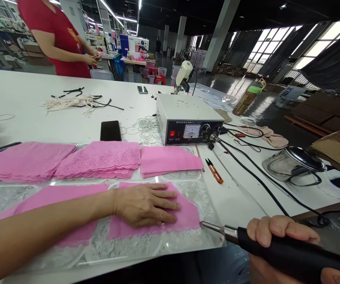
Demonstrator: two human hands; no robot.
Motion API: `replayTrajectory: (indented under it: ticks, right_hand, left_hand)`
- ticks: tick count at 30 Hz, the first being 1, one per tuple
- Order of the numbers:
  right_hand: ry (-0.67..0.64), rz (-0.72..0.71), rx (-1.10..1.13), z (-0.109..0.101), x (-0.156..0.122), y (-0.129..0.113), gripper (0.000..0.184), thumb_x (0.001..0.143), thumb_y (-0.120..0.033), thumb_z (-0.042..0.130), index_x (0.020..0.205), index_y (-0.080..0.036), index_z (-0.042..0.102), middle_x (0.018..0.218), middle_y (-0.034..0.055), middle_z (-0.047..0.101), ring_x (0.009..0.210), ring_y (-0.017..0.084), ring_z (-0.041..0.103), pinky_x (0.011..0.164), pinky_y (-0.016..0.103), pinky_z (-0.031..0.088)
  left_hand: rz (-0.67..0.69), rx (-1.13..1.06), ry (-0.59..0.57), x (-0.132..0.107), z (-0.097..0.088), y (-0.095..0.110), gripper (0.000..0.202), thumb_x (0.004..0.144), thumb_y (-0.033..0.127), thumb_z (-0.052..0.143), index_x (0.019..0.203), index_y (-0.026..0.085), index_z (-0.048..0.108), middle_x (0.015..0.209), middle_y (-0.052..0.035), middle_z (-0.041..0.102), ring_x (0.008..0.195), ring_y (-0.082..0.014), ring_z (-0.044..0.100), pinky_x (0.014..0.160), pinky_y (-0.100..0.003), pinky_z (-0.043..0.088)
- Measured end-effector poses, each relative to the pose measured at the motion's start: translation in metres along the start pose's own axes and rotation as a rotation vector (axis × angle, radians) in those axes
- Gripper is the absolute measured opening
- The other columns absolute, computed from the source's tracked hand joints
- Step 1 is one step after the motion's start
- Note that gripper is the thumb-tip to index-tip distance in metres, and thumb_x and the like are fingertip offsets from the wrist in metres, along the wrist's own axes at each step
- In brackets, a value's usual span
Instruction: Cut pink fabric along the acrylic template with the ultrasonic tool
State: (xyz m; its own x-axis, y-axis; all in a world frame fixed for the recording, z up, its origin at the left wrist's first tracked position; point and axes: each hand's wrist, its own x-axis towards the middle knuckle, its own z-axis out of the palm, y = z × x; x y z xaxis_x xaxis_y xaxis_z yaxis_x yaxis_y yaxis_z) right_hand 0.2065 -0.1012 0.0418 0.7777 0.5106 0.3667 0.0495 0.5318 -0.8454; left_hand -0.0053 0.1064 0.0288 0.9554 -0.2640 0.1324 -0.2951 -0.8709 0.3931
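Note:
My left hand lies flat, fingers spread, on a pink fabric piece with a scalloped lower edge. That piece rests on a clear patterned plastic mat. My right hand is wrapped round the black handle of a handheld ultrasonic welding tool. Its thin metal tip meets the right corner of the fabric. Under my left forearm lies another pink piece. Behind are a lace-patterned pink stack, a plain pink stack and a wider pink stack.
A white control box stands behind the stacks, with black cables running right. Orange thread snips, a glass jug, a phone, white elastic loops and a bottle lie about. A person in red stands across the table.

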Motion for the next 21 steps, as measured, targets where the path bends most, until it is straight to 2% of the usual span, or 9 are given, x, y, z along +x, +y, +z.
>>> replayTrajectory:
  ticks: [8,14,21]
  right_hand:
    - [-0.010,0.000,-0.008,0.003,0.000,-0.001,0.027,0.082,-0.050,0.048,0.084,-0.025,0.056,0.076,-0.0005,0.034,0.059,0.014,0.036,0.050,0.032,0.036]
    - [-0.063,-0.022,-0.044,0.004,0.000,-0.001,0.023,0.084,-0.046,0.046,0.081,-0.024,0.054,0.071,-0.0017,0.037,0.056,0.014,0.038,0.051,0.031,0.035]
    - [-0.062,-0.034,-0.043,0.012,0.004,-0.003,0.020,0.079,-0.043,0.052,0.077,-0.024,0.054,0.068,-0.0017,0.040,0.053,0.014,0.040,0.049,0.031,0.036]
  left_hand:
    - [-0.014,0.005,-0.031,0.001,-0.001,0.001,0.038,0.099,0.032,0.042,0.133,0.024,0.059,0.147,-0.0033,0.049,0.144,-0.0246,0.033,0.123,-0.041,0.015]
    - [-0.016,-0.043,0.021,0.000,0.002,0.000,0.037,0.098,0.031,0.045,0.131,0.029,0.060,0.145,-0.0028,0.052,0.142,-0.0238,0.037,0.123,-0.041,0.017]
    - [-0.010,-0.040,-0.004,0.001,0.001,0.001,0.038,0.097,0.030,0.045,0.132,0.026,0.060,0.146,-0.0046,0.051,0.143,-0.0252,0.036,0.123,-0.044,0.016]
